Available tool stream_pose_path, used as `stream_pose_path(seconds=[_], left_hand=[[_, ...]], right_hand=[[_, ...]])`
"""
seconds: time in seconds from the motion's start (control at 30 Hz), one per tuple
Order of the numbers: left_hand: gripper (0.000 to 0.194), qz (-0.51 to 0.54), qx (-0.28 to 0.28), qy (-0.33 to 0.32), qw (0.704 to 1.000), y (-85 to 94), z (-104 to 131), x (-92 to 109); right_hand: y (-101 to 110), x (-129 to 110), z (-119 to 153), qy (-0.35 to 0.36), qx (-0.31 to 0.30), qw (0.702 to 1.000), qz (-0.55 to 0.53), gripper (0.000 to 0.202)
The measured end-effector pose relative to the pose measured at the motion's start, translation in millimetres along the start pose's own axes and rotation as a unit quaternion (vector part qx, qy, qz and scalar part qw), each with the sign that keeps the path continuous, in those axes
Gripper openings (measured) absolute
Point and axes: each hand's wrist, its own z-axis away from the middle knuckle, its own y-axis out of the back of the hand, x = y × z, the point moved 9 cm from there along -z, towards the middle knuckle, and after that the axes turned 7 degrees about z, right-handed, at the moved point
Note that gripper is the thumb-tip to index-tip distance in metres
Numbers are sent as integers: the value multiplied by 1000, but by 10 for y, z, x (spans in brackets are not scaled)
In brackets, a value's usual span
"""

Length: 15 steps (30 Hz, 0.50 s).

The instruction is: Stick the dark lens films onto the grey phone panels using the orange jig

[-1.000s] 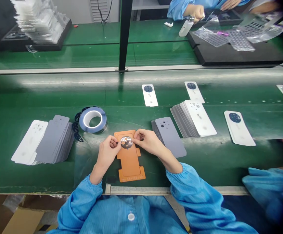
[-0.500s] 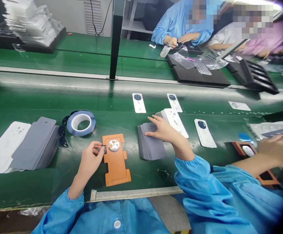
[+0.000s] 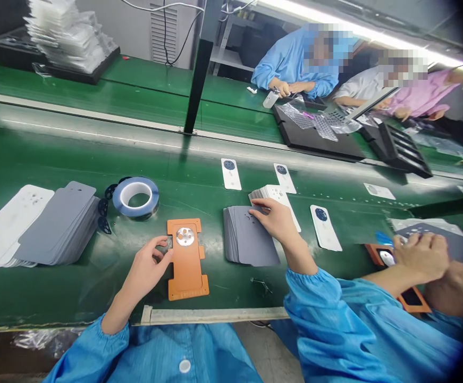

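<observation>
Left grip: the left hand (image 3: 146, 268) is half open, fingers curled and thumb apart, just at the left edge of the orange jig (image 3: 187, 271); nothing shows clearly held, and whether the thumb touches cannot be told.
Orange jig: flat on the tabletop (image 3: 199, 186), just right of the left grip and well left of the right one.
Silver disc: the holed silver disc (image 3: 185, 237) lies face up on the jig's far part, slightly beyond the left grip.
Right grip: the right hand (image 3: 277, 219) is bent over the grey panel stack (image 3: 255, 239), thumb and forefinger close together at its far end — whether they pinch the top panel cannot be told.
White panel stack: this pile (image 3: 275, 192) sits just beyond the right grip, partly hidden by it.
Tape roll: the blue tape roll (image 3: 151, 205) lies beyond the left grip, dark ring pieces (image 3: 102, 207) at its left side.
Progress: 3 white panels, (image 3: 231, 178) beyond the right grip, carry dark discs and look done; both stacks near that grip show bare holes — seemingly still to do. The jig bears only the silver disc.
</observation>
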Motion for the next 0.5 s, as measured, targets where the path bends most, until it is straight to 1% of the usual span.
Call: stream_pose_path(seconds=[0.1,0.17,0.23,0.3,0.37,0.4,0.5], left_hand=[[46,14,0,-2,1000,-3,-4,-24],[45,23,-1,-4,1000,-4,-2,-38],[43,31,-2,-8,999,-4,6,-40],[44,38,-4,-18,999,-8,17,-24],[47,42,-11,-39,998,-20,33,19],[48,40,-15,-52,998,-24,44,45],[49,26,-24,-75,997,-22,78,102]], right_hand=[[172,-28,61,-23,48,997,-61,30],[280,-106,114,-44,57,989,-127,27],[348,-254,167,-55,49,975,-209,27],[379,-464,227,-53,55,955,-286,28],[299,-710,300,-47,57,937,-341,27],[195,-845,341,-45,45,931,-359,26],[-281,-1238,481,-41,-28,917,-395,25]])
